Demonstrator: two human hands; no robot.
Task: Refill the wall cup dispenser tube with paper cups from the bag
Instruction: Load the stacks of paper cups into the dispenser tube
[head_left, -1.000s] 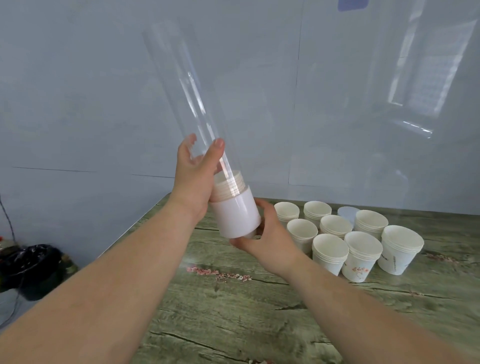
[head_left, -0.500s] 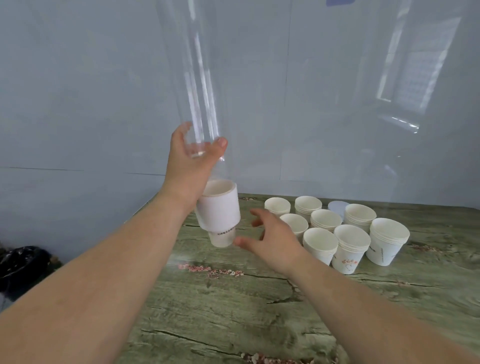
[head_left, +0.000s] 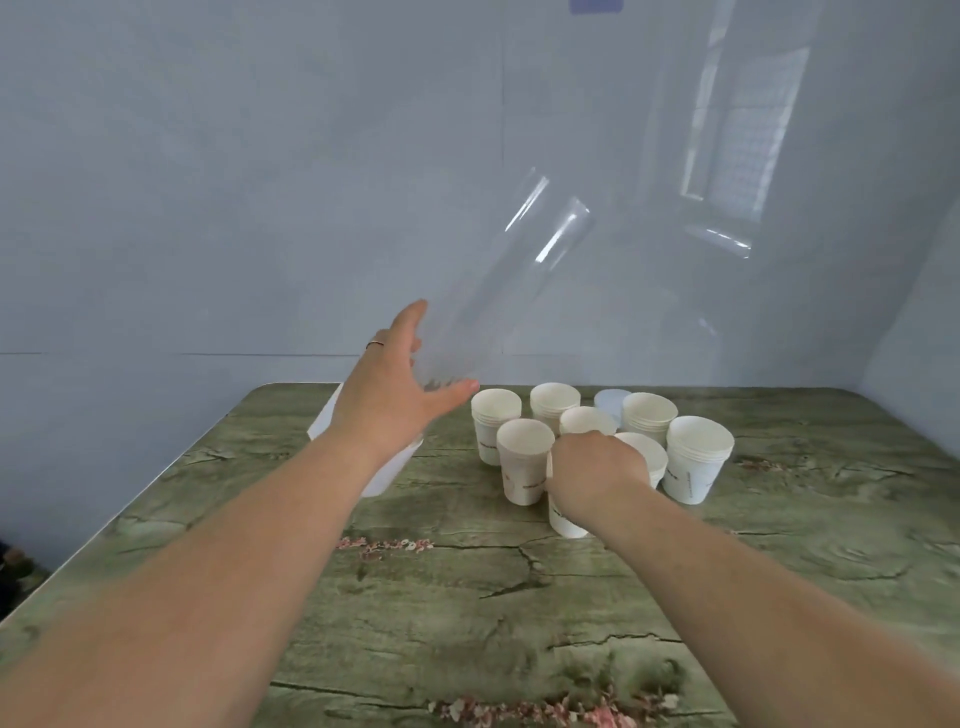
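Logging state: wood-grain table (head_left: 519, 597) fills the lower view. Above it the clear dispenser tube (head_left: 498, 312) is held tilted, with its open mouth toward 1 o'clock and its white base collar (head_left: 387, 473) low at 7 o'clock, near the table's 9 o'clock edge. No cups show through the wall above the grip. On the tube's lower part the left hand (head_left: 389, 400) holds with thumb and spread fingers wrapped round the wall. Fingers of the right hand (head_left: 597, 467) are curled down over the top of the front cup stack (head_left: 563, 514), at 6 o'clock of the cluster, gripping it. Judgement: the step is fetching a stack for loading. Lift straight up, since its neighbours stand close beside it. Keep the stack nested, and feed it along the tube's axis. Count: one table, one tube, two hands, nine cup stacks (eight white, one bluish stack (head_left: 610, 402) at 12 o'clock), one ring (head_left: 375, 344). No bag is in view.
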